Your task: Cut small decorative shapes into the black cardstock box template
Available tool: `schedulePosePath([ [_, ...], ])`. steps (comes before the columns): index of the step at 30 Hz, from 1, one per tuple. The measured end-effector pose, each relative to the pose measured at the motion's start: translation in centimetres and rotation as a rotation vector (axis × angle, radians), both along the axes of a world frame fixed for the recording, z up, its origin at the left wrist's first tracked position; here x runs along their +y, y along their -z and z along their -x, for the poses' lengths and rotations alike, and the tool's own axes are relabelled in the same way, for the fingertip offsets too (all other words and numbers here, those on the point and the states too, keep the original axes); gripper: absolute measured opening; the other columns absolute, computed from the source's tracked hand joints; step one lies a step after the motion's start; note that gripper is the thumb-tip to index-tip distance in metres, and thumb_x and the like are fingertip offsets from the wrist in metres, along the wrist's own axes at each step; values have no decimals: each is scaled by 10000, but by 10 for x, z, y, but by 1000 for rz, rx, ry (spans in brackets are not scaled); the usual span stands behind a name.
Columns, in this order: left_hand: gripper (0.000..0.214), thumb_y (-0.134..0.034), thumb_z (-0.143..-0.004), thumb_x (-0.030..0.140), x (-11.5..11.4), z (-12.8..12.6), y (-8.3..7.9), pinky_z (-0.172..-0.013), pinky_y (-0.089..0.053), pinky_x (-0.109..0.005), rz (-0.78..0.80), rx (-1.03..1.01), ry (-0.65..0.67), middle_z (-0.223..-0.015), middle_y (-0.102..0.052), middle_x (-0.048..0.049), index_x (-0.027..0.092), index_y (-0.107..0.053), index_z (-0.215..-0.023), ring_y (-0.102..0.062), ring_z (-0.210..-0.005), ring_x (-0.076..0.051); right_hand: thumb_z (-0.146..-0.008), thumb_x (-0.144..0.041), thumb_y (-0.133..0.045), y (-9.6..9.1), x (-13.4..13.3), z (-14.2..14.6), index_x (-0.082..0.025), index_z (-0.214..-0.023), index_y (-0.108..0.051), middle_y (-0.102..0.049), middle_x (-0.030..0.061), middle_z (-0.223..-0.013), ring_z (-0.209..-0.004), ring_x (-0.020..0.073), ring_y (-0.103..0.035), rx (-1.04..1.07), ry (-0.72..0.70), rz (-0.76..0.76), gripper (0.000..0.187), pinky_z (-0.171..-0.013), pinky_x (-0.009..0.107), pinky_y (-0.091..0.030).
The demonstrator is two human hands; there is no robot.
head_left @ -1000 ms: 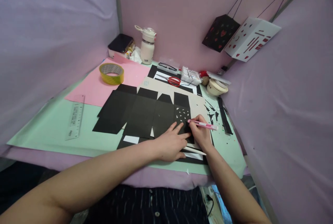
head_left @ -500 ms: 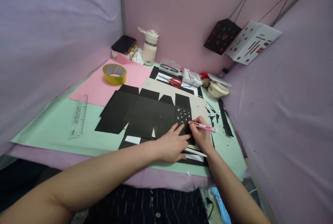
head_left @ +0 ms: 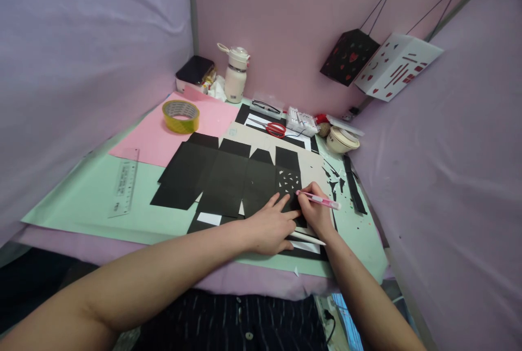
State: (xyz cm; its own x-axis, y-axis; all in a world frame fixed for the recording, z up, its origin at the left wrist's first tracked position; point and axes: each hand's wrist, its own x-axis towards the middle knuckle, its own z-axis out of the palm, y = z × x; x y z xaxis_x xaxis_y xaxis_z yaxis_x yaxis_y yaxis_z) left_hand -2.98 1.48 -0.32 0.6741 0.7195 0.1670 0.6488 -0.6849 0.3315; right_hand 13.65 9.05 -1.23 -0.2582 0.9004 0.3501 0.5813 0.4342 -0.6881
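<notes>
A black paper box blank [head_left: 226, 179] with flaps lies flat, and small cut-out holes [head_left: 289, 181] show in its right panel. Spread over the lower right of the blank, my left hand [head_left: 272, 226] presses it down with fingers apart. My right hand [head_left: 314, 212] is closed around a slim pink craft knife [head_left: 320, 199]. Its tip meets the black paper just below the holes, beside my left fingertips, though the blade is hidden. A white pointed stick [head_left: 310, 238] lies by my left thumb. Beneath the blank is a pale cutting board [head_left: 314, 165].
Black paper scraps [head_left: 336, 183] and a dark strip [head_left: 354, 185] lie at the right. Red-handled scissors [head_left: 275, 129], a marker box [head_left: 300, 121] and a white bottle [head_left: 235, 76] stand behind. Yellow tape [head_left: 181, 117] rests on pink paper [head_left: 138, 141]; a clear ruler [head_left: 123, 185] lies left.
</notes>
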Motion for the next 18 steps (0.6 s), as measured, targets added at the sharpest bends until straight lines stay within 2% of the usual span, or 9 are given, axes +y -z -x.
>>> schedulePosePath([
  [11,324,-579,-837,459,-1,0,-2,-1096,-152,-578,18,-9,-6,-1343,-515,-74,196,-678,-998,-214,-1380,-387,-771,-221,-506,0,0,0,-221,-675,-449,-516,-33,-607,-560,142,-468,-2,7,9,112,-548,268,-358],
  [18,338,-602,-825,456,0,0,-3,-1083,-173,-588,1,-4,0,-1324,-531,-77,164,-684,-975,-245,-1354,-432,-774,-224,-508,0,0,-1,-221,-674,-451,-520,-30,-616,-576,146,-480,3,5,17,115,-558,273,-361],
])
